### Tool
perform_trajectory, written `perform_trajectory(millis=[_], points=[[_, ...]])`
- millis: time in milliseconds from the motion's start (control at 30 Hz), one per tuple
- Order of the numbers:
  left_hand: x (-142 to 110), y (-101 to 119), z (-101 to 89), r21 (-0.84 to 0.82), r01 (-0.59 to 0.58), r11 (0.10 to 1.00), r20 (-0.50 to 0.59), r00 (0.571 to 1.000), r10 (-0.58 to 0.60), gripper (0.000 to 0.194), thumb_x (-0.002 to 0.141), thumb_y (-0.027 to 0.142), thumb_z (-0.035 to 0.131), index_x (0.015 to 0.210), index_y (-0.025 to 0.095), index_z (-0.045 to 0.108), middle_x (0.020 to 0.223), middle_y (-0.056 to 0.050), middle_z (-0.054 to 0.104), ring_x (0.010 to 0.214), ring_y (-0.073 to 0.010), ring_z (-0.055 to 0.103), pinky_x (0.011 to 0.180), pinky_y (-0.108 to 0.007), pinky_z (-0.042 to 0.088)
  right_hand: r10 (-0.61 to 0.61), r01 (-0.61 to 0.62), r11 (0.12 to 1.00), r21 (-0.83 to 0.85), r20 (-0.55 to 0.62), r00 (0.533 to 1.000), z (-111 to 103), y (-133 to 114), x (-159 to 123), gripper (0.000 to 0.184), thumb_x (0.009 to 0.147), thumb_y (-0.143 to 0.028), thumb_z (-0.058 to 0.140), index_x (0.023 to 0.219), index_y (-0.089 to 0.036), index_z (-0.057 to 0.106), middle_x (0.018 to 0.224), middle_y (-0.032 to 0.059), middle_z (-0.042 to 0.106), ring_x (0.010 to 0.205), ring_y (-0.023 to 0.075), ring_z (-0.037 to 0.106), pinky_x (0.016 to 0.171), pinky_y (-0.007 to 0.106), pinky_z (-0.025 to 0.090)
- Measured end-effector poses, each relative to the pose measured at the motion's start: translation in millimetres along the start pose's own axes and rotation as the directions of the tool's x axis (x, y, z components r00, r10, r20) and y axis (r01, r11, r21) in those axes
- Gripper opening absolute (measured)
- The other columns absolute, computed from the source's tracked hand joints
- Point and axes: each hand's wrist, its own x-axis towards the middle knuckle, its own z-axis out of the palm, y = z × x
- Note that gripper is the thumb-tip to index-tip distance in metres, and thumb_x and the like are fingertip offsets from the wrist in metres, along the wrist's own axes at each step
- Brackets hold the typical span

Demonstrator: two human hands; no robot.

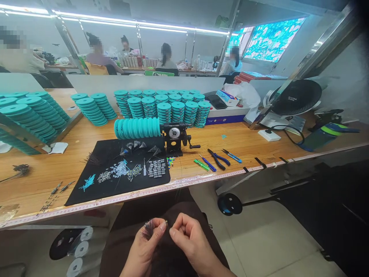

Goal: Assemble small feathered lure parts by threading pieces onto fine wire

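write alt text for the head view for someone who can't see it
A person's left hand pinches a tuft of fine dark strands above their lap, the curled right hand close beside it. Beyond them, a wooden bench bears stacks of teal spools, a black hand-cranked device, a black mat with small parts, and pliers.

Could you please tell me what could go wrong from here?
The thin dark strands in the left hand might slip and fall, since that hand is above the lap, not the wooden bench. The loose coloured beads by the black mat might roll away if bumped, since no container holds them.
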Motion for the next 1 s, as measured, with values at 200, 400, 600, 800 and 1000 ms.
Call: perform_trajectory(millis=[200, 400, 600, 800, 1000], points=[[1, 1, -2.8, 0.053, -0.083, 0.995, 0.078, 0.994, 0.079, 0.034, 0.069, 0.047, 0.081, 0.073, 0.015, 0.069, 0.067, 0.001, 0.056, 0.064, -0.0115, 0.045, 0.060, -0.021, 0.040, 0.149, -0.208, 0.915, 0.347, 0.188, 0.971, 1, -4, 0, 0.019, 0.073, -0.025, 0.060, 0.068, -0.020, 0.042, 0.055, -0.0097, 0.029, 0.051, 0.0085, 0.016, 0.048, 0.026, 0.011], [4, -3, -4.7, 0.072, -0.104, 0.992, 0.068, 0.993, 0.099, 0.033, 0.068, 0.047, 0.081, 0.073, 0.016, 0.070, 0.070, 0.000, 0.058, 0.069, -0.0137, 0.048, 0.065, -0.023, 0.042, 0.159, -0.227, 0.892, 0.391, 0.200, 0.967, 3, -4, 2, 0.022, 0.071, -0.028, 0.063, 0.067, -0.019, 0.043, 0.054, -0.0097, 0.031, 0.049, 0.0074, 0.017, 0.047, 0.026, 0.010], [1, -1, -4.3, 0.117, -0.104, 0.988, 0.070, 0.993, 0.096, 0.037, 0.066, 0.051, 0.081, 0.073, 0.016, 0.071, 0.072, 0.000, 0.061, 0.071, -0.0155, 0.050, 0.068, -0.024, 0.043, 0.138, -0.205, 0.880, 0.429, 0.182, 0.973, 2, 1, 5, 0.024, 0.072, -0.027, 0.064, 0.066, -0.019, 0.042, 0.056, -0.0092, 0.031, 0.050, 0.0072, 0.018, 0.047, 0.025, 0.010], [-3, 6, 1.0, 0.130, -0.100, 0.986, 0.043, 0.995, 0.095, 0.036, 0.065, 0.049, 0.082, 0.073, 0.015, 0.071, 0.072, -0.001, 0.061, 0.071, -0.0157, 0.050, 0.067, -0.024, 0.043, 0.113, -0.196, 0.873, 0.446, 0.207, 0.972, 2, -5, 3, 0.025, 0.073, -0.028, 0.063, 0.065, -0.019, 0.041, 0.055, -0.0097, 0.030, 0.049, 0.0072, 0.017, 0.046, 0.025, 0.009], [-1, 7, 1.3, 0.152, -0.120, 0.981, 0.070, 0.991, 0.110, 0.037, 0.067, 0.051, 0.080, 0.071, 0.015, 0.070, 0.069, 0.000, 0.060, 0.068, -0.0149, 0.050, 0.065, -0.024, 0.043, 0.122, -0.207, 0.866, 0.456, 0.208, 0.970, 1, -1, 4, 0.024, 0.074, -0.028, 0.063, 0.066, -0.019, 0.042, 0.056, -0.0093, 0.030, 0.050, 0.0077, 0.016, 0.046, 0.025, 0.009]])
